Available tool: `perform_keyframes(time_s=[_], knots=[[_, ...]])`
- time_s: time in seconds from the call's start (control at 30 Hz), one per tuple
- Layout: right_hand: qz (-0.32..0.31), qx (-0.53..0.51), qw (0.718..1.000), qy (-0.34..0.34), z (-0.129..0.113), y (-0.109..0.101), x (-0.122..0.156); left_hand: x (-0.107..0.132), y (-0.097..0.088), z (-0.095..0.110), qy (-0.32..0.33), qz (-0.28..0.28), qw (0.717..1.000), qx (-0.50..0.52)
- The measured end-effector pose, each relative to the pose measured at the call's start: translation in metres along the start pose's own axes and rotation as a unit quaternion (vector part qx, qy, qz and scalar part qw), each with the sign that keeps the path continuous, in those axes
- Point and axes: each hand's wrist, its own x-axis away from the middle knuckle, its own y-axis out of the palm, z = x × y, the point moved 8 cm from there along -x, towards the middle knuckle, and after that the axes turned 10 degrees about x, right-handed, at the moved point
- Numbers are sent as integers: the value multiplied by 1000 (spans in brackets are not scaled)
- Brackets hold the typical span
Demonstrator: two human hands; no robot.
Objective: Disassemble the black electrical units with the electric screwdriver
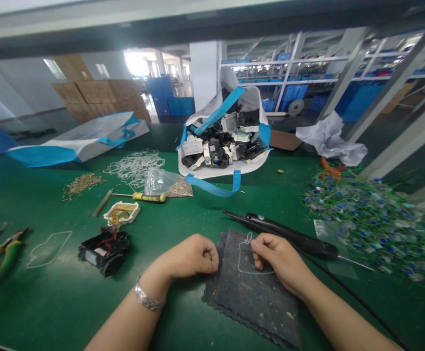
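My left hand rests curled in a loose fist at the left edge of a dark grey mat, with a silver bracelet on the wrist. What its fingers hold, if anything, is hidden. My right hand pinches a thin white wire loop that lies on the mat. A black soldering iron lies just beyond the right hand, its tip pointing left.
An opened black device with red wires and its white cover lie to the left. Pliers, a yellow-handled screwdriver, a plastic bag, a bag of black-and-white parts and a pile of green-blue components lie on the green table.
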Motion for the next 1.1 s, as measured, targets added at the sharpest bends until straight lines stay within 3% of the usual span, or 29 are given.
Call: perform_keyframes(time_s=[0.13, 0.33, 0.43, 0.63, 0.73, 0.8, 0.87, 0.97, 1.1], knots=[[-4, 1, 1000, -3, -1, 0, -1, 8, 14, 4, -10, -54, 989, -135], [-2, 4, 1000, -4, 0, 0, -1, 7, 24, 6, 8, -36, 928, -372], [-1, 8, 1000, -5, 0, 0, -2, 6, 29, 6, 17, -35, 911, -411], [0, 4, 1000, -6, -3, 0, -1, 8, 33, 8, 32, -38, 914, -402], [0, -6, 1000, -5, -3, 0, 0, 9, 28, 9, 27, -36, 936, -350], [0, -13, 1000, -3, -2, 0, 0, 9, 21, 10, 17, -33, 977, -212], [0, -20, 1000, -2, -1, 0, 0, 7, 11, 10, 9, -17, 999, -27], [1, -28, 1000, 0, 1, -1, -1, 1, -11, 8, 23, 64, 985, 160], [4, -33, 999, -4, 3, -1, -2, -5, -33, -1, 54, 178, 953, 238]])
